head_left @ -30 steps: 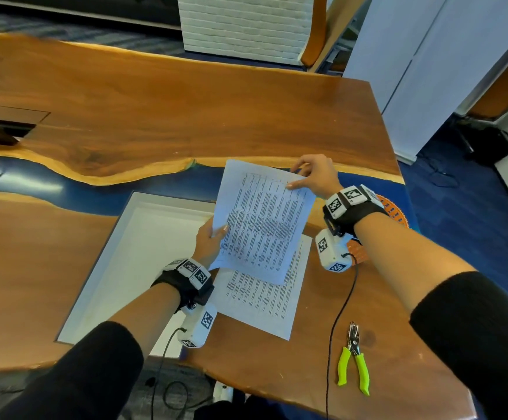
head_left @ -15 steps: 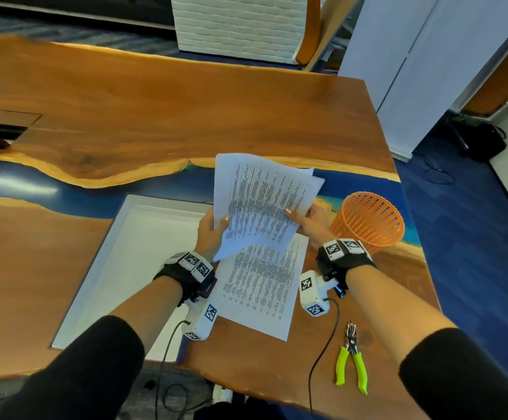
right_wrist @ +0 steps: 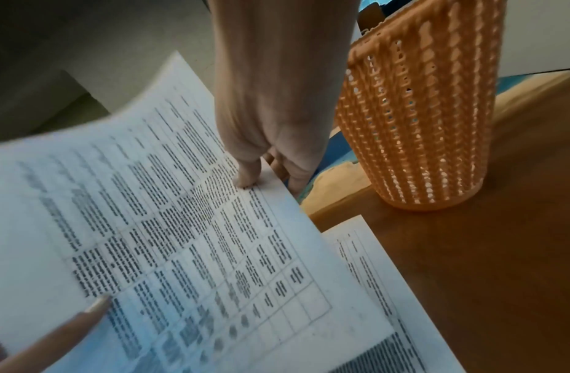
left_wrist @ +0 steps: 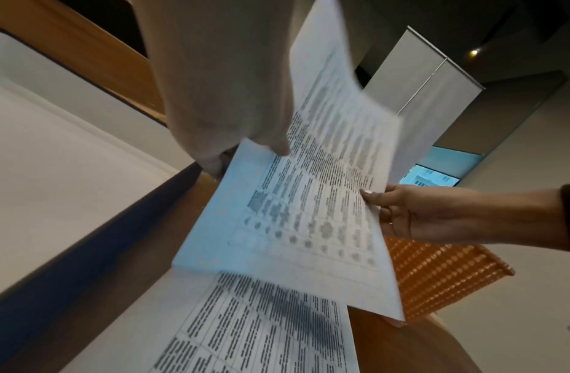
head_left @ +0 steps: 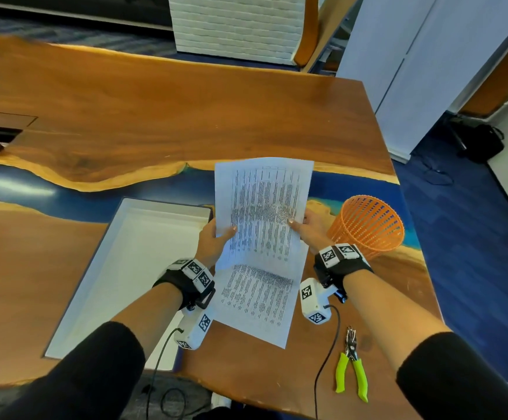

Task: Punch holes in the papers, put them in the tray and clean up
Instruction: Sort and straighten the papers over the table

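Raised now, sheet (head_left: pixel 263 207) pinched at both edges by left (head_left: pixel 213 239) and right fingers (head_left: pixel 296 228).

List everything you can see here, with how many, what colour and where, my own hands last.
held sheet: one, white, printed, lifted above the table
sheet on table: one, white, printed, flat beside the tray
tray: one, white, left of the sheets
basket: one, orange mesh, upright, right of the sheets
hole punch: one, lime-green handles, near table edge on the right
table: one, wood with blue band
left hand: pinches held sheet's left edge
right hand: pinches its right edge
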`<state>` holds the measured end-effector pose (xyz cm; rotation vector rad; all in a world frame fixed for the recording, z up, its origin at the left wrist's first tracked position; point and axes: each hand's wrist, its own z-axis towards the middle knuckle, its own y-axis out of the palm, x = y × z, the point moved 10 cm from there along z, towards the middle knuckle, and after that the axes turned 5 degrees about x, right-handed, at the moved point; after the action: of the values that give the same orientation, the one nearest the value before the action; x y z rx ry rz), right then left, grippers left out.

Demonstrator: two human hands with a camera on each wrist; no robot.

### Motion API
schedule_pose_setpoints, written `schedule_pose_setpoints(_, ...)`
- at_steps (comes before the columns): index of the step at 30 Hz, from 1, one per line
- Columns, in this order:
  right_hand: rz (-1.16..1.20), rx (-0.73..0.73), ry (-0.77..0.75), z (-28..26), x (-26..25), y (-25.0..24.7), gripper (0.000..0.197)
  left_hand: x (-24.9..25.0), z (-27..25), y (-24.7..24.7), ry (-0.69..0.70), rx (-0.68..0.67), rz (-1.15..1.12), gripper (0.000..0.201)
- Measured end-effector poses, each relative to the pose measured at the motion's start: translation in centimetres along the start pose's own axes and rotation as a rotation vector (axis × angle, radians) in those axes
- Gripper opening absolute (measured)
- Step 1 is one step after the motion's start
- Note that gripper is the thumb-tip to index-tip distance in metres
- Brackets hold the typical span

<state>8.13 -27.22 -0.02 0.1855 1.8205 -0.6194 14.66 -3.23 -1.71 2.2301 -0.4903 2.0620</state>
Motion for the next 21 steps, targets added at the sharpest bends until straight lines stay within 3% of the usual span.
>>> schedule_pose_setpoints(5,-0.161,-0.044,-0.078,1.6,-1.0,1.2,0.031,1.6,1.0,-1.6,0.094,0.042,0.171,0.026)
schedule_pose_setpoints(13,-0.67,-0.103,-0.061,4.1,3.8,4.4,0.03,1.0,2.6,-6.0,0.144,0.041,0.248,0.025)
schedule_pose_setpoints(16,-0.811,-0.157,-0.059,4.2,5.3,5.9,0.046,0.5,3.3,-7.1,0.142,0.031,0.247,0.036)
schedule_pose_setpoints(19,-0.939,-0.138,-0.097,4.5,6.3,7.0,0.07,0.0,3.6,-7.5,0.126,0.023,0.266,0.06)
schedule_pose_setpoints(21,-0.941,-0.103,-0.096,4.9,6.5,7.1,0.073,-0.6,3.9,-7.5,0.104,0.02,0.267,0.06)
